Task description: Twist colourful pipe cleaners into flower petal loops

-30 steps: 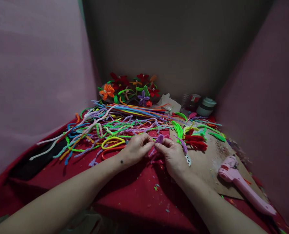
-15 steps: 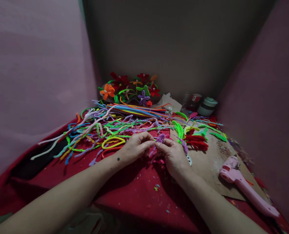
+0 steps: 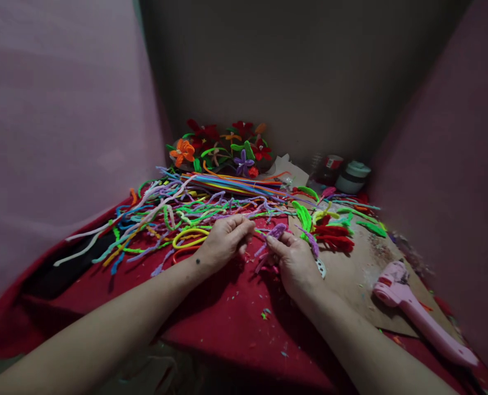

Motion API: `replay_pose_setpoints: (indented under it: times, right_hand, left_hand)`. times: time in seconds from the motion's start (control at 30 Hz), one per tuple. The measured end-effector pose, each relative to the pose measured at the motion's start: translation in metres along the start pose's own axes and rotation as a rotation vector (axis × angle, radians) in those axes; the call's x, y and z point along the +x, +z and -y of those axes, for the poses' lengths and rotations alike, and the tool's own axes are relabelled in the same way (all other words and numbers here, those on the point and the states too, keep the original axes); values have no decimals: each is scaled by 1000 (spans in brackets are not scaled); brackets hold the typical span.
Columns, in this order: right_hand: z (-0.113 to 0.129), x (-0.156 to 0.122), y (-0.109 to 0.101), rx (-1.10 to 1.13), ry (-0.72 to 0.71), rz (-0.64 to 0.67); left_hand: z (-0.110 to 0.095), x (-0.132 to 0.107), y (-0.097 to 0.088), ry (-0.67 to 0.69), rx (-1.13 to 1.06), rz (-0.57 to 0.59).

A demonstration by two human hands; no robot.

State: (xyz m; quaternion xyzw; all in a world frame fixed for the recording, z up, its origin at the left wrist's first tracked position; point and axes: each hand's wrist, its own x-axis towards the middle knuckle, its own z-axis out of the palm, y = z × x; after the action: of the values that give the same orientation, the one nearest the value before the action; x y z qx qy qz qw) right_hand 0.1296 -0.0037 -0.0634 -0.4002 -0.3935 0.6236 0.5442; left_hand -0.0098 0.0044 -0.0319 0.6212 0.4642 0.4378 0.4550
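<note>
My right hand (image 3: 295,261) pinches a small purple pipe-cleaner piece (image 3: 276,232) just above the red cloth (image 3: 227,312). A short gap to its left, my left hand (image 3: 224,241) is curled with fingertips pressed together near a thin strand; what it holds is too small to make out. Both hands sit at the front of a heap of loose coloured pipe cleaners (image 3: 178,211). Pink scraps lie under the right hand.
Finished pipe-cleaner flowers (image 3: 223,147) stand at the back. Green and red leaf pieces (image 3: 330,230) lie on a cardboard sheet (image 3: 367,274) at right, with a pink glue gun (image 3: 416,315). Two small jars (image 3: 342,173) sit in the back corner. Walls close in on three sides.
The two hands have drawn apart: the left one moved slightly left and up, the right one keeps the purple piece. The view shifted a little.
</note>
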Motion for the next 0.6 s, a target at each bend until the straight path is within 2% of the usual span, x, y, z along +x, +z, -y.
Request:
replay_pose_setpoints:
  times: [0.13,0.23,0.4,0.47,0.53,0.6]
  right_hand:
    - [2,-1,1,13,1,21]
    - [2,-3,2,21,4,41]
    - [0,-5,4,-2,-35,0]
    - [1,-5,5,8,-33,-9]
    - [3,-6,6,30,-15,-10]
    - [5,-6,6,47,-3,4]
  left_hand:
    - [0,-1,1,97,44,21]
    - [3,-4,1,179,172,51]
    - [9,-8,2,427,416,17]
    - [9,-7,3,389,367,-3]
    - [9,-6,5,236,217,32]
    - [7,-3,6,72,53,114]
